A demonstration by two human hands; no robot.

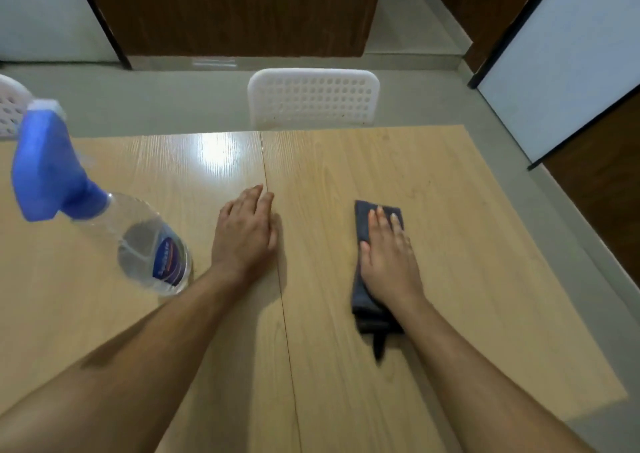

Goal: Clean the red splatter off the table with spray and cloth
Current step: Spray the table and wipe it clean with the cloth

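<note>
Two hands lie palm-down on the wooden counter [450,210]; the left hand [244,231] rests flat with fingers extended and nothing in it, just beside the seam between the boards; the right hand [389,252] presses flat on a folded dark cloth [363,300], fingers spread over it rather than curled around it. Left of the left hand stands a clear spray bottle [152,245] with a blue trigger head, holding clear liquid in its lower part; no red splatter is discernible on the wood; a white perforated chair [313,98] sits at the far edge.

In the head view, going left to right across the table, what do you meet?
Spray bottle → left hand flat on the table → right hand pressing the dark cloth.
</note>
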